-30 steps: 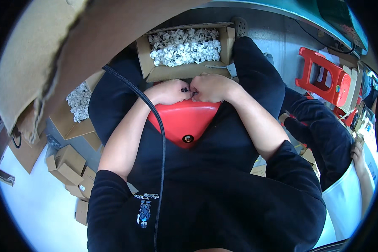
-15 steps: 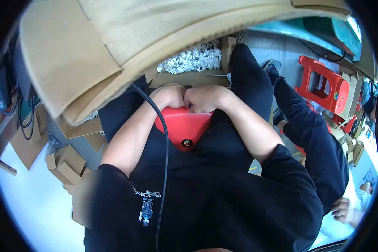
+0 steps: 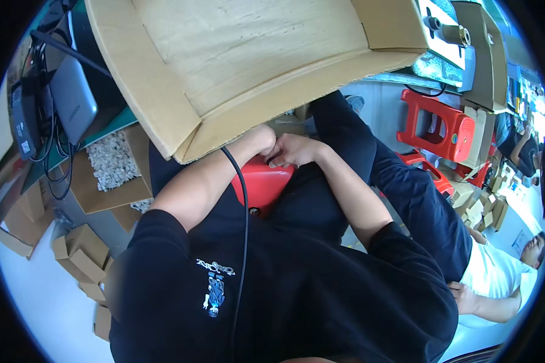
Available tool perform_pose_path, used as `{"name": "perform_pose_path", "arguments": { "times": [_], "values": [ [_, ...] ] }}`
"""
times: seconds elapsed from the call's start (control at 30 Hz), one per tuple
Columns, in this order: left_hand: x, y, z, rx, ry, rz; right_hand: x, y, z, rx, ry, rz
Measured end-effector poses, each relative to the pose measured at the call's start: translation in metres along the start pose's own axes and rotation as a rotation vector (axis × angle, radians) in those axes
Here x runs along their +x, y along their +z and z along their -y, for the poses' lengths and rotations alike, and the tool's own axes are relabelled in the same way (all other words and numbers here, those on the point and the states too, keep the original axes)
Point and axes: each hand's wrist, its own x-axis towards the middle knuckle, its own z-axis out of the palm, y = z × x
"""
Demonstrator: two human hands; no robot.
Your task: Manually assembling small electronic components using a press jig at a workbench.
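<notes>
Both my hands are together between my thighs, at the far edge of the red stool (image 3: 263,184) under me. My left hand (image 3: 264,140) is bent inward with its fingers mostly hidden. My right hand (image 3: 292,150) touches it, fingers curled down against the stool's edge. Whatever the two hands hold, if anything, is too small or hidden to name. Just beyond them, a large cardboard box (image 3: 266,48) with an open top covers the upper middle of the view and hides what lies behind my wrists.
At left stands a carton of small white pieces (image 3: 112,160), near a grey laptop-like device (image 3: 74,100) and cables. Small cartons (image 3: 85,254) lie on the floor. A black cable (image 3: 244,224) hangs before my chest. At right are red stools (image 3: 439,124) and a seated person (image 3: 496,272).
The view has shifted, showing more of the large box's inside and the left carton. The carton of white pieces beyond my hands is now mostly hidden. My hands stay together, still curled.
</notes>
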Motion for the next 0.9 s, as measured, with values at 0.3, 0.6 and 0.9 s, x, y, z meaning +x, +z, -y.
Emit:
{"name": "perform_pose_path", "arguments": {
  "times": [0.3,0.6,0.9],
  "values": [
    [-0.043,-0.024,0.036,-0.358,0.290,0.103,0.020,-0.005,0.001,-0.337,-0.035,-0.366],
    [-0.084,-0.012,0.009,-0.156,-0.025,-0.106,0.045,-0.004,0.036,-0.566,0.261,-0.073],
    [-0.083,0.003,0.016,-0.187,-0.012,-0.139,0.049,-0.011,0.044,-0.351,0.188,-0.028]
  ]
}}
